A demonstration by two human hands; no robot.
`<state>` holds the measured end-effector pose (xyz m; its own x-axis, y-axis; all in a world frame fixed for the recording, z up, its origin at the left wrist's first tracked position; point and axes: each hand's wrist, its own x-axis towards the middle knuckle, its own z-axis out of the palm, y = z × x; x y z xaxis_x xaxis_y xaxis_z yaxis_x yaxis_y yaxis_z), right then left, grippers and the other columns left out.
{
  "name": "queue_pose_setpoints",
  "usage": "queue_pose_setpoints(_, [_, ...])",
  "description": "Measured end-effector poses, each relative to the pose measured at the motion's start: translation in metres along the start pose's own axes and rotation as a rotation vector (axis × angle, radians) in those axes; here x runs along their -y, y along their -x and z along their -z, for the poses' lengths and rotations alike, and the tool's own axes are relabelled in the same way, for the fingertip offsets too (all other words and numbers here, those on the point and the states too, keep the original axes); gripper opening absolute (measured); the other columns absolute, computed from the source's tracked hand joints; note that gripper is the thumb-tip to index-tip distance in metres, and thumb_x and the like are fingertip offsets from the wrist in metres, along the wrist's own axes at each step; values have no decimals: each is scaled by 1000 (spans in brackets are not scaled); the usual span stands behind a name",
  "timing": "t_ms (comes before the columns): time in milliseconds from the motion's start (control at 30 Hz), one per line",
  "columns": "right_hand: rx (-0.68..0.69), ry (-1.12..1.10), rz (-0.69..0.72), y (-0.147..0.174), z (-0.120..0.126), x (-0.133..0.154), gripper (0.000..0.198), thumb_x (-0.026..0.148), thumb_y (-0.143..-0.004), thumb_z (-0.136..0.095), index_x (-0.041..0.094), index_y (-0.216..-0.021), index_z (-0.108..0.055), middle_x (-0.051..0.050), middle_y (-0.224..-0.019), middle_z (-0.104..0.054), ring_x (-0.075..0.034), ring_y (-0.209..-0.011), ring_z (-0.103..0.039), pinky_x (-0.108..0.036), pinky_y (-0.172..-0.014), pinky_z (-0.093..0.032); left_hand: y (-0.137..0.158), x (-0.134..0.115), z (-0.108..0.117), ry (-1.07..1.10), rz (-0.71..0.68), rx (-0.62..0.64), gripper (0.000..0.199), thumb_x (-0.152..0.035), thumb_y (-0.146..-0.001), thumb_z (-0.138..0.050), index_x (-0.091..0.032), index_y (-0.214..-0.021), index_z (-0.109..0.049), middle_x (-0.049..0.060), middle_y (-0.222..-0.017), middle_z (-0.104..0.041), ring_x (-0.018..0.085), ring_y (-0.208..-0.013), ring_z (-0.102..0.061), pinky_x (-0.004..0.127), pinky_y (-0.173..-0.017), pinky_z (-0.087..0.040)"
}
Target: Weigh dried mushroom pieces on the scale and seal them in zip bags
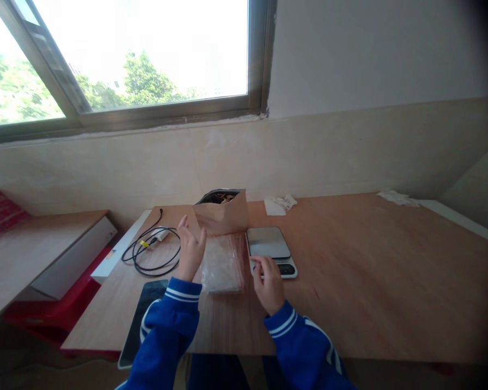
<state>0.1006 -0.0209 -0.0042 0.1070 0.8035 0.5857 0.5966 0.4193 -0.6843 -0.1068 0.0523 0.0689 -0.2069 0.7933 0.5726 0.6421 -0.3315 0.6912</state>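
My left hand (pixel 191 250) is raised over the left side of a stack of clear plastic zip bags (pixel 223 265), its fingers apart and nothing in it. My right hand (pixel 268 284) hovers at the front left corner of a white kitchen scale (pixel 269 242), covering part of its display panel. Its fingers are loosely bent, with the thumb slightly apart, and I see nothing held. Behind the bags stands a brown paper pouch (pixel 223 218), its top gaping over dark brown dried contents. The scale's metal plate carries nothing.
Left of the bags lie a coiled black cable (pixel 136 260) and a white adapter (pixel 160 234). A dark tablet (pixel 140 317) lies partly under my left sleeve. Crumpled white paper (pixel 280 205) is near the wall. A red stool (pixel 57 317) stands between the two tables.
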Motion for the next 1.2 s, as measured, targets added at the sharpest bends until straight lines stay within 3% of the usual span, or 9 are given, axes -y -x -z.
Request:
queue_pose_setpoints(167, [75,213,-107,15,43,-62,35,13,-85,-37,22,-103,-65,-9,-101,-65,-24,-90,-63,-38,-81,-48,45,-25,6,1,-11,-72,59,-32,-87,-53,-19,-138,-27,18,-141,-32,30,-133,-37,52,-108,-35])
queue_pose_setpoints(300, [161,364,-120,16,59,-82,39,13,-85,-38,21,-108,-67,-9,-98,-65,-24,-89,-64,-36,-80,-48,69,-44,-3,32,-39,-102,58,-31,-89,-52,-23,-139,-24,18,-143,-29,28,-133,-37,50,-105,-39])
queue_pose_setpoints(600, [475,700,-70,-1,67,-57,33,15,-90,-44,24,-112,-67,-8,-99,-66,-23,-85,-64,-33,-76,-45,80,-50,-7,-17,-82,-39,35,-27,-91,-48,-20,-124,-37,17,-131,-40,27,-124,-44,47,-93,-48])
queue_pose_setpoints(733, [692,865,84,-11,61,-34,32,4,-86,-42,13,-103,-68,-15,-102,-65,-25,-86,-65,-34,-75,-44,100,-44,-18,-117,-103,78,29,-23,-90,-45,-17,-118,-43,18,-129,-40,29,-134,-34,54,-104,-38])
queue_pose_setpoints(833, [781,899,133,-13,56,-27,32,0,-83,-42,8,-100,-67,-18,-100,-65,-27,-87,-65,-35,-74,-44,113,-44,-29,-160,-90,202,30,-22,-90,-45,-18,-120,-45,18,-134,-38,30,-135,-34,56,-106,-34])
queue_pose_setpoints(1033, [727,710,91,-11,71,-48,40,5,-82,-42,10,-116,-62,-17,-110,-65,-26,-86,-66,-34,-72,-47,120,-45,-28,-146,-51,293,32,-25,-91,-45,-20,-122,-44,16,-136,-39,29,-133,-36,56,-105,-34])
queue_pose_setpoints(1200, [381,320,-44,-21,94,-104,42,15,-83,-37,18,-116,-63,-9,-101,-69,-20,-85,-64,-30,-75,-47,104,-47,-15,-138,-73,225,24,-24,-91,-45,-20,-114,-48,15,-128,-43,27,-124,-44,54,-102,-37])
